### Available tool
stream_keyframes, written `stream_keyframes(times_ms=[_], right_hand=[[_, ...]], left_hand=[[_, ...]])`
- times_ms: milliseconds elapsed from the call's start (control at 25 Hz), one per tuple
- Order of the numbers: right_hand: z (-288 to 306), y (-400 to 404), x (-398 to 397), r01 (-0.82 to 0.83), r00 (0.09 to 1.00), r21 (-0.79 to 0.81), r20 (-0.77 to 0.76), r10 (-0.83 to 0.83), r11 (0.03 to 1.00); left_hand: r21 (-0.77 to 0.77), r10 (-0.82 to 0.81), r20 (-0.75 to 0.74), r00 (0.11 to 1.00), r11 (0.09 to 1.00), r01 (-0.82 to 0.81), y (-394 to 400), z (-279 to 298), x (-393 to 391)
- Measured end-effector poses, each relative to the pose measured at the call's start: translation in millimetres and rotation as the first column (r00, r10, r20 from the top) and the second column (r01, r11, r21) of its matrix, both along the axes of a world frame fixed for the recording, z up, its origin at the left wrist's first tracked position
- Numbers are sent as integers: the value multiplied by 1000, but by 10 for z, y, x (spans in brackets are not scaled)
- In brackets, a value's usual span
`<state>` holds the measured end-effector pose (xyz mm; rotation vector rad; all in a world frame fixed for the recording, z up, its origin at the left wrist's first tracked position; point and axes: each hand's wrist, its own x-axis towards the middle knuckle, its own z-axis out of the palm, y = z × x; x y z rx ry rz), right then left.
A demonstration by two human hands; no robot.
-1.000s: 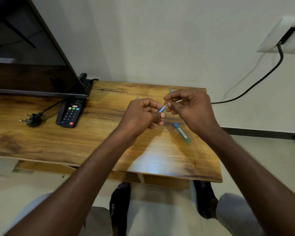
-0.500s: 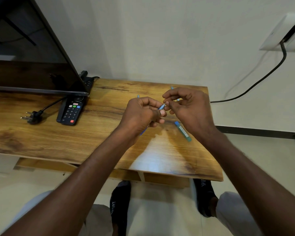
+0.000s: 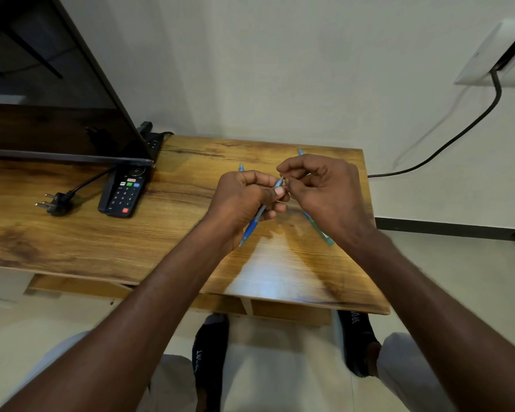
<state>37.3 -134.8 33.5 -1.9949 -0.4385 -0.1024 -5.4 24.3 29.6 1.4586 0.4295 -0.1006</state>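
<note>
The left hand grips the blue pen just above the worktop, with the tip raised. The right hand pinches that tip between thumb and forefinger. The step probably goes best with the barrel steady, the pinch light, and any push or twist straight along the pen's axis.

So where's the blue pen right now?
In the head view, the blue pen is held above the wooden table, right of centre: the left hand grips its barrel, the right hand pinches its tip, and a green tube lies right of it.
</note>
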Motion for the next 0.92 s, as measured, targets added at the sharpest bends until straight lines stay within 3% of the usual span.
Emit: stream_keyframes(times_ms=[440, 520, 600, 720, 920], right_hand=[[-8, 215, 53, 141, 968, 233, -235, -85, 962], [-77, 293, 37, 160, 974, 94, -178, -141, 983], [-180, 396, -35, 84, 994, -176, -61, -96, 981], [-347, 554, -141, -32, 999, -456, -5, 34, 890], [-451, 610, -104, -90, 992, -537, 28, 125, 839]], left_hand=[[-21, -2, 49, 999, 1000, 3, 243, 171, -64], [-31, 66, 57, 996, 997, -64, 329, 193, -70], [-40, 156, 47, 987, 987, -154, 427, 202, -72], [-50, 209, 26, 978, 977, -208, 525, 179, -84], [-26, 206, 11, 979, 978, -205, 577, 137, -82]])
